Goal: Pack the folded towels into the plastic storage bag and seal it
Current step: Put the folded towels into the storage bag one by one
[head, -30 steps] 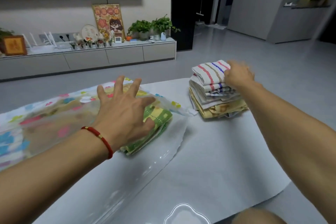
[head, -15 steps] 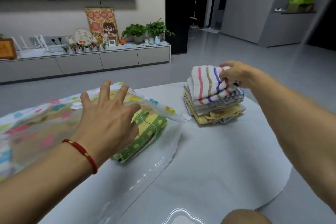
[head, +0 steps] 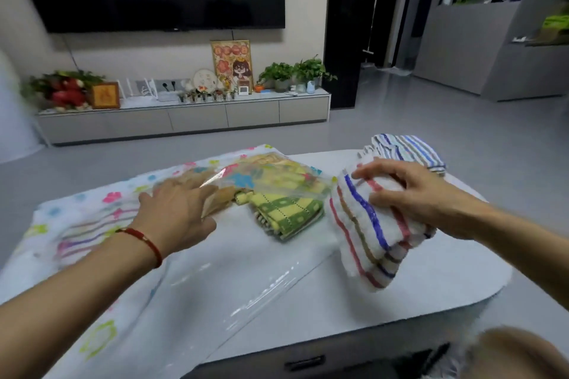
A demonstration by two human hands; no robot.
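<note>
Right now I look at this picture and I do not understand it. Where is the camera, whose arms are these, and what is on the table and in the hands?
There is no machine here. A person wears a camera on the head, looking forward and down, so you see their own two arms.

The table is white. On it lies a flowered plastic bag, its mouth toward the middle. A green and yellow towel sits partly inside the mouth.

The left hand, with a red bracelet on its wrist, is at the bag's opening; blur hides whether it grips the plastic.

The right hand grips a folded striped towel, lifted and near the bag. Behind it lies another striped towel.
</note>
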